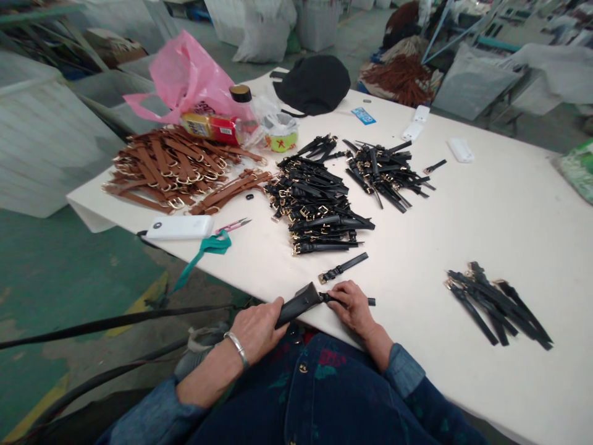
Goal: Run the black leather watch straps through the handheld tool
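Note:
At the near edge of the white table (463,216), my left hand (257,327) is closed around the handle of a black tool (301,303). The tool's tip meets a black strap (361,301) that my right hand (354,306) presses down and pinches. A silver bracelet circles my left wrist. One single black strap with a gold buckle (343,267) lies just beyond my hands. Farther back sits a big heap of black buckled straps (315,204).
A second black strap pile (384,170) lies behind, and a small bundle (498,303) at right. Brown straps (171,167) are heaped at left by a pink bag (185,74), a bottle (215,127), a white box (180,227) and pink snips (231,225). Black hat (315,83) at back.

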`<state>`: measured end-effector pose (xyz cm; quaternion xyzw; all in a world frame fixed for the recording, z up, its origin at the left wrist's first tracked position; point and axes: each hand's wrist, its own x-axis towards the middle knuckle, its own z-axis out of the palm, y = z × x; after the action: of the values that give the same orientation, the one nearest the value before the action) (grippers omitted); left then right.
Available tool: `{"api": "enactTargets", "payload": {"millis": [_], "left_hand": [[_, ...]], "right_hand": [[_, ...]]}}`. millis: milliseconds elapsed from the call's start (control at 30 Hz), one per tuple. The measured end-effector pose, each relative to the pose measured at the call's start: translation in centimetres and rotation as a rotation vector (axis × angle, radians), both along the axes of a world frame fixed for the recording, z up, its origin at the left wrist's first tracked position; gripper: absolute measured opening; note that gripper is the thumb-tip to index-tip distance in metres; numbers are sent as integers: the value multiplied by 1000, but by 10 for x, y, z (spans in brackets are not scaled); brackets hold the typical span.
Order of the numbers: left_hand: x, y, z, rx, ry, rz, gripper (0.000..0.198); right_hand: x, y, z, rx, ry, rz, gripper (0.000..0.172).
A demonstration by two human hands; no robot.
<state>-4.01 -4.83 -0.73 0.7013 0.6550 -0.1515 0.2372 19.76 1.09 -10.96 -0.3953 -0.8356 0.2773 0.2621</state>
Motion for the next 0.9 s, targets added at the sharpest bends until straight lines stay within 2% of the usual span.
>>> {"api": "enactTargets", "payload": {"millis": [133,300,533,667,800,900], "left_hand": [[6,-1,0,22,-20,-79,26],[12,8,1,40,-25,-107,24],[3,11,6,5,-6,-148,25],[12,14,11,15,6,-187,24],[17,19,13,34,-9,-191,23],[12,20,17,-38,-9,-151,24]], "right_hand": [[1,1,-1,-26,45,13,21],[2,2,-1,-50,71,28,21],[2,1,1,-55,62,35,21],[4,3,-2,-45,71,43,22],[4,4,-4,-48,84,52,23],[4,3,-2,-50,73,51,23]]}}
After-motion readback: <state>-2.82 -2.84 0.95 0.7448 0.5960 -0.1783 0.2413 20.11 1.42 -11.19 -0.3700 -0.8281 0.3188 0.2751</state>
